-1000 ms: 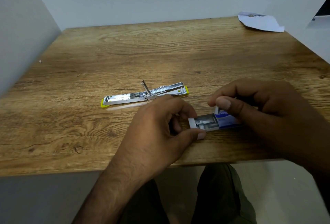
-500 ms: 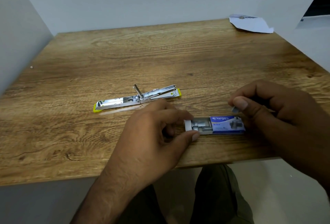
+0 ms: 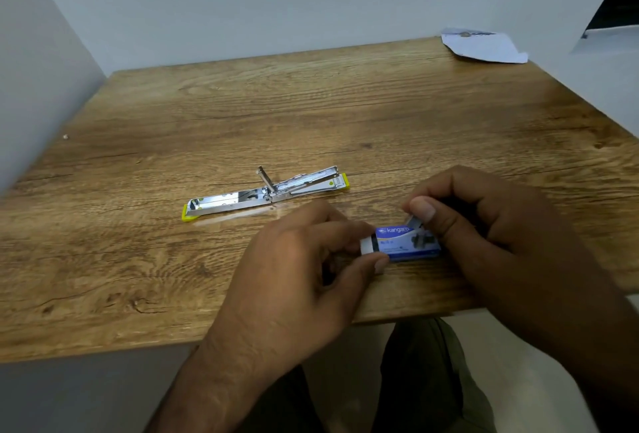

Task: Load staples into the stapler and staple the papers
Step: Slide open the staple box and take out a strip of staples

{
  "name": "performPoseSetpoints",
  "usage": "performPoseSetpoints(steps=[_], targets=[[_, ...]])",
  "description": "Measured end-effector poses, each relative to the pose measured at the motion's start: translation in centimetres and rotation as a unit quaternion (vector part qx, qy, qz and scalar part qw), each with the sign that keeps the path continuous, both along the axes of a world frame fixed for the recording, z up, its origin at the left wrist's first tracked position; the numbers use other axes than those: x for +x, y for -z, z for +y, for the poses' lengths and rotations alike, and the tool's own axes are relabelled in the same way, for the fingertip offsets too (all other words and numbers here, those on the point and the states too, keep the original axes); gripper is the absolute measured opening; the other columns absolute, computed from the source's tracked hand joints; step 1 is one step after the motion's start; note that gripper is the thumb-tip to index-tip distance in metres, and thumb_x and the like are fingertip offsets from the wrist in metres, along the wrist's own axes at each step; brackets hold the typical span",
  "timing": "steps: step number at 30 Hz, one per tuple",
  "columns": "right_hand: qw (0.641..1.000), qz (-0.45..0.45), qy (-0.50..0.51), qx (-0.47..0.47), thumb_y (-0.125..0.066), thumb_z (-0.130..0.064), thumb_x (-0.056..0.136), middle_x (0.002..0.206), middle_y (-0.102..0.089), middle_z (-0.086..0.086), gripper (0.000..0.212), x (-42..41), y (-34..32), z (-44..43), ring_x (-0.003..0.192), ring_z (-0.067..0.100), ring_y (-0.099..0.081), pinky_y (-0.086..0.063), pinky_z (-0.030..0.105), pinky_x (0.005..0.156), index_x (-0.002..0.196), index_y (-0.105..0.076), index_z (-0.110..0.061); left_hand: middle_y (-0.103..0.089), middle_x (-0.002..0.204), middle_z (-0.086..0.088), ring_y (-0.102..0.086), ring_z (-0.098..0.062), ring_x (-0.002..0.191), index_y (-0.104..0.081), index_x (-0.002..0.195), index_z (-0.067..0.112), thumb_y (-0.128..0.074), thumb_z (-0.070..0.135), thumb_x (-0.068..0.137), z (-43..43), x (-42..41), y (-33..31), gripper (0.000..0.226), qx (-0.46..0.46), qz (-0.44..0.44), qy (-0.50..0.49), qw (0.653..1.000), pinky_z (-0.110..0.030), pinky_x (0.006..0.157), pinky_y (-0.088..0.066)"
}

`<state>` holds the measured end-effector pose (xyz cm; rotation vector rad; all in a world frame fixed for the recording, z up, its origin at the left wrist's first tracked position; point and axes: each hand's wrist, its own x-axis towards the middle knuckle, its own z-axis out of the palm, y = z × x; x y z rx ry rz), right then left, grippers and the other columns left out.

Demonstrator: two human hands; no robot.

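A chrome stapler [image 3: 266,196] with yellow ends lies opened out flat in the middle of the wooden table [image 3: 311,104]. In front of it, near the table's front edge, lies a small blue staple box [image 3: 404,242]. My left hand [image 3: 294,277] pinches its white tray end between thumb and fingers. My right hand [image 3: 501,232] is curled at the box's right end, and its thumb and fingers pinch a short grey strip of staples [image 3: 413,221]. The white papers [image 3: 484,47] lie at the far right corner.
Grey walls close the table in on the left, back and right. The stapler's pusher rod sticks up at its hinge. My legs are below the table's front edge.
The box's tray, pulled out a second ago with staples showing, has slid back into the blue sleeve. My right hand lifted away with the strip, then came back to the box's right end.
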<state>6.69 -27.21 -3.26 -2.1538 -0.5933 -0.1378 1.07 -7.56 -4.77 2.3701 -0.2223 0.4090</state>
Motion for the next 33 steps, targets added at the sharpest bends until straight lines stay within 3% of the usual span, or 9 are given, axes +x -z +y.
performPoseSetpoints(steps=[4,8,12,24,28,33], targets=[[1.000,-0.002,0.003,0.012,-0.047,-0.048,0.089,0.083,-0.067,-0.015,0.030,-0.2,0.2,0.0,0.086,0.005,-0.063,-0.047,0.019,0.070,0.091,-0.070,-0.028,-0.071,0.090,0.015,-0.069,-0.006,0.084,-0.080,0.107,0.030,-0.068,0.032,0.090,0.1,0.2,0.3,0.021,-0.027,0.008,-0.002,1.000,-0.034,0.070,-0.056],[1.000,-0.004,-0.005,0.003,-0.049,-0.043,0.098,0.084,-0.064,-0.016,0.025,-0.4,0.4,0.2,0.088,0.004,-0.062,-0.044,0.014,0.070,0.090,-0.068,-0.030,-0.068,0.079,0.014,-0.064,-0.009,0.070,-0.076,0.103,0.034,-0.073,0.034,0.084,0.1,0.5,0.5,0.020,-0.057,0.022,-0.011,0.998,-0.031,0.063,-0.051],[1.000,-0.028,0.000,-0.008,-0.052,-0.037,0.093,0.089,-0.063,-0.017,0.019,-0.6,0.3,0.0,0.091,0.004,-0.061,-0.047,0.021,0.074,0.093,-0.069,-0.029,-0.069,0.076,0.014,-0.059,-0.007,0.060,-0.074,0.100,0.035,-0.072,0.036,0.081,0.0,0.6,0.5,0.018,-0.077,0.033,-0.015,0.996,-0.026,0.059,-0.045],[0.999,-0.043,0.023,-0.018,-0.054,-0.036,0.091,0.088,-0.063,-0.018,0.017,-1.3,0.5,-0.5,0.092,0.001,-0.059,-0.042,0.011,0.073,0.091,-0.069,-0.029,-0.071,0.077,0.012,-0.065,-0.014,0.064,-0.076,0.096,0.033,-0.073,0.036,0.080,-0.1,0.5,0.6,0.017,-0.094,0.035,-0.018,0.995,-0.031,0.058,-0.054],[0.999,-0.017,0.028,0.005,-0.054,-0.039,0.089,0.087,-0.066,-0.017,0.020,-1.3,0.4,-0.4,0.091,0.002,-0.061,-0.043,0.011,0.073,0.091,-0.071,-0.030,-0.072,0.077,0.015,-0.066,-0.012,0.063,-0.077,0.095,0.032,-0.075,0.037,0.078,0.0,0.6,0.6,0.018,-0.110,0.044,-0.025,0.993,-0.022,0.058,-0.052],[0.999,-0.017,0.030,0.027,-0.056,-0.037,0.088,0.086,-0.068,-0.015,0.020,-1.5,0.5,-0.3,0.090,0.005,-0.064,-0.047,0.019,0.074,0.090,-0.072,-0.027,-0.075,0.080,0.016,-0.069,-0.014,0.067,-0.076,0.100,0.034,-0.078,0.040,0.076,0.0,0.6,0.5,0.024,-0.135,0.055,-0.017,0.989,-0.036,0.065,-0.058]])
